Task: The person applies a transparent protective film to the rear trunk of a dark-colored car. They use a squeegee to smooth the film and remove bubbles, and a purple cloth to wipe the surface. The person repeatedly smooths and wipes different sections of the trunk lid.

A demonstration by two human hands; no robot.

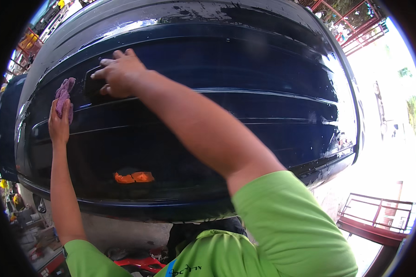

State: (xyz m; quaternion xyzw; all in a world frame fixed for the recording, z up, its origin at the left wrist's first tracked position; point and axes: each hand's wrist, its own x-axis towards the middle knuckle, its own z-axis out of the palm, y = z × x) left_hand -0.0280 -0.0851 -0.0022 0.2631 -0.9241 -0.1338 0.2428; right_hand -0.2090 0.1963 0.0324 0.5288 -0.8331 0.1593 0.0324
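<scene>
Dark roof (272, 69); purple cloth (64, 95), long axis forward

Looks like a vehicle workshop, partly open to the outdoors. Gives itself away by a broad, ribbed, dark blue vehicle roof (263, 76), streaky in places; by jumbled clutter (37, 233) at lower left; by red metal framework (344, 18) at upper right and a red railed stand (373, 234) at lower right. Opens rightward onto glaring daylight and greenery (415, 106).
</scene>
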